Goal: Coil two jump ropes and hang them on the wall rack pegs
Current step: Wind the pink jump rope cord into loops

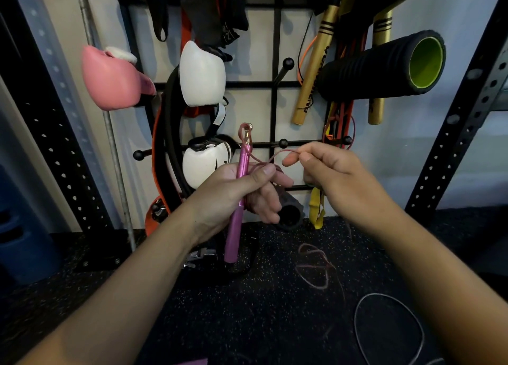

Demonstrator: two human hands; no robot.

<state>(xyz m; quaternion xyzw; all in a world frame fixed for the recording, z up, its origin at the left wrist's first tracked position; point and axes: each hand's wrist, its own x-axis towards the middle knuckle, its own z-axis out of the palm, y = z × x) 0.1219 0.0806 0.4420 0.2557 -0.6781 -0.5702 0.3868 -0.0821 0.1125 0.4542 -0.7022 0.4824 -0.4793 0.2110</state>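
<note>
Pink handle (238,197): metal, nearly upright, clenched in the left hand (236,197); its gold swivel tip stands above the fist, its lower end hangs free below the wrist.
Left grip: fingers wrapped round the handle, thumb pressed on the cord (270,157) where it crosses the fist.
Right grip: the right hand (334,172) pinches the thin reddish cord between thumb and forefinger, just right of the left hand.
Cord path: from the swivel it loops down to the left thumb, then arcs over to the right pinch; more of it lies in loose loops on the floor (247,309) below the hands.
Second rope (390,329): a grey loop flat on the floor at lower right, apart from the reddish loops.
Wall rack (275,84): black grid behind the hands.
Open pegs: one bare peg (284,67) above, another (283,143) just behind the hands.
Crowded edges: boxing gloves (202,74) on the left, a foam roller (384,66) on the right.
</note>
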